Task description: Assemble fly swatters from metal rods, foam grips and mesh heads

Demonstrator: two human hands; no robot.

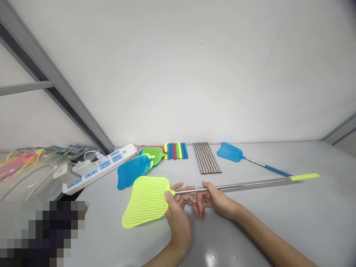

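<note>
A yellow-green fly swatter [147,200] with a long metal telescopic rod lies across both hands above the table. My left hand [178,209] grips it where the perforated head meets the rod, thumb on the head's base. My right hand [213,198] holds the thin part of the rod between thumb and fingers, close beside the left. The rod runs out to the right and ends in a yellow-green handle [305,177]. Behind it lies a blue fly swatter [230,152], its blue grip reaching toward that handle.
Several metal rods [207,158] lie side by side near the wall. Left of them is a row of coloured handle grips [178,151]. Blue swatter heads [133,171] and green ones [154,154] overlap beside a white power strip [122,154]. Plastic bags [25,167] lie far left.
</note>
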